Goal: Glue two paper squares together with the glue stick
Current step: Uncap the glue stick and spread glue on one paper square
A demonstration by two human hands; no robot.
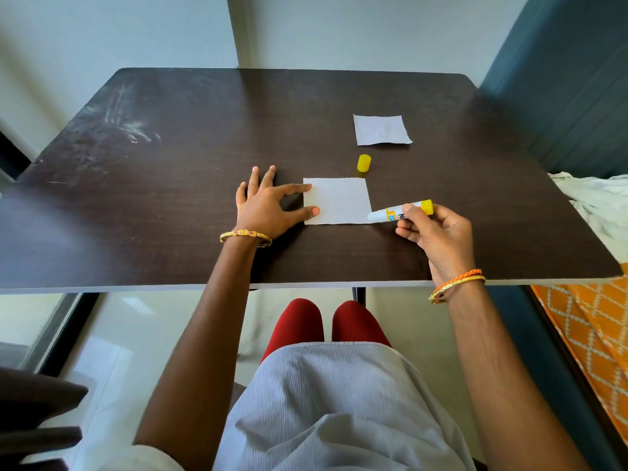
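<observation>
A white paper square (pixel 339 200) lies flat near the middle of the dark table (pixel 204 164). My left hand (pixel 268 205) rests with spread fingers on the table, its thumb and forefinger pressing the square's left edge. My right hand (pixel 436 232) holds an uncapped glue stick (pixel 396 212), white and yellow, its white tip touching the square's lower right corner. The yellow cap (pixel 363 163) stands just beyond the square. A second white paper square (pixel 380 129) lies farther back to the right.
The table's front edge runs just above my knees. A teal wall panel (pixel 560 96) and white cloth (pixel 598 205) sit at the right side, orange patterned fabric (pixel 591 334) below them. Pale scuff marks (pixel 129 127) show on the far left.
</observation>
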